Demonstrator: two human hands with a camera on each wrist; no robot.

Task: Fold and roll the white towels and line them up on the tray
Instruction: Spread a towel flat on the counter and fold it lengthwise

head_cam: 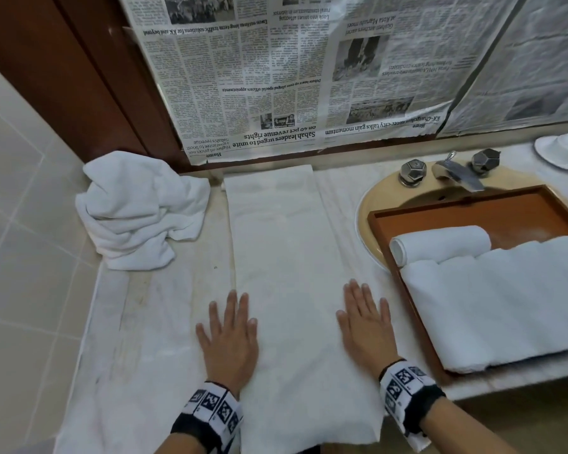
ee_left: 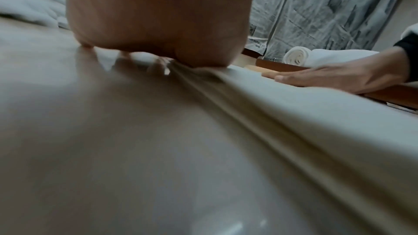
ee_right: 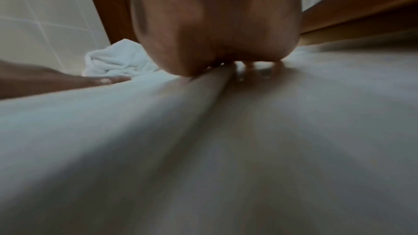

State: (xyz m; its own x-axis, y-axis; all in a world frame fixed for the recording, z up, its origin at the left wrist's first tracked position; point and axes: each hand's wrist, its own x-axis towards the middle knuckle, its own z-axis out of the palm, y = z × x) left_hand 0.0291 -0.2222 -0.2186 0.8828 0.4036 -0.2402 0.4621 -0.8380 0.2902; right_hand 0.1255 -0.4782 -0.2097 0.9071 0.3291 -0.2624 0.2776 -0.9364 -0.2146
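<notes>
1. Folded towel (head_cam: 286, 273) lies as a long narrow strip on the surface (head_cam: 145, 322), running from the near edge, which it overhangs a little, away to the newspaper-covered wall (head_cam: 276, 77).
2. My left hand (head_cam: 228, 335) lies flat on the strip's left edge, fingers straight and slightly spread; my right hand (head_cam: 364, 326) lies the same way on the right edge. No pinch in either grip, only palms pressing down.
3. The left wrist view shows stacked layers along the fold (ee_left: 248, 106); the right wrist view shows the cloth lying smooth under my palm (ee_right: 217, 24).
4. Handling, as I judge it: soft, light, limp terry with no stiffness. Layers could slide over each other and skew if I push unevenly.
5. Where to take hold, likely: the near short end, both corners at once, thumbs under and fingers on top, then roll away from me keeping tension even so the roll stays tight and square.
6. Tray (head_cam: 440, 208) sits to my right over the sink (head_cam: 368, 208). One rolled towel (head_cam: 440, 244) lies at its far side, with more white towelling (head_cam: 492, 303) beside it, nearer me.
7. Crumpled towel pile (head_cam: 138, 208) waits at far left, not yet folded.
8. Taps (head_cam: 450, 170) and a white dish (head_cam: 564, 152) stand beyond the tray.
</notes>
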